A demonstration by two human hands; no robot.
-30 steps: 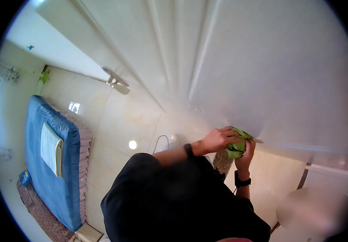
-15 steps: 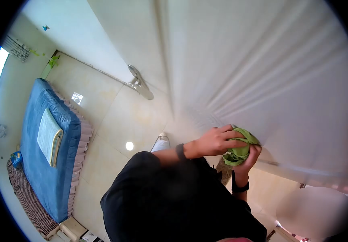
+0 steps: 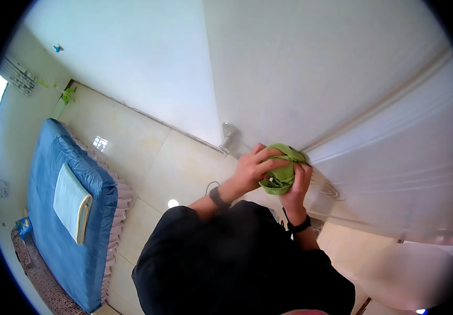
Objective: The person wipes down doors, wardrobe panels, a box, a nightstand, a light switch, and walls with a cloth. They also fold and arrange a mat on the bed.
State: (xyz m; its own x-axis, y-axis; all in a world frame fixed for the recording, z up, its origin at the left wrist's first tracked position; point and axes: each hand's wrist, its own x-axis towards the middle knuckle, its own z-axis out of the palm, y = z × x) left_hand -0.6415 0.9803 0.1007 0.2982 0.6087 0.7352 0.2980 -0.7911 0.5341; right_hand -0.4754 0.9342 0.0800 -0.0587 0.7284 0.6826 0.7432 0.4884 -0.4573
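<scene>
Both my hands are on a crumpled green cloth point(image 3: 281, 176) in front of a pale door point(image 3: 310, 79). My left hand point(image 3: 253, 168) has its fingers bent over the cloth's upper left side. My right hand point(image 3: 297, 189) grips the lower right side, thumb and fingers partly hidden by the folds. A metal door handle point(image 3: 229, 135) is just above and left of my left hand. Dark bands circle both wrists.
On the left stands a bed point(image 3: 74, 210) with a blue cover and a folded pale quilt point(image 3: 72, 205) on it. A striped bench point(image 3: 42, 273) is beside it. A blurred round shape point(image 3: 410, 275) is at the lower right.
My hands have moved left and slightly up with the cloth. The door and its handle have swung to the right in view, so the handle is now near my left hand.
</scene>
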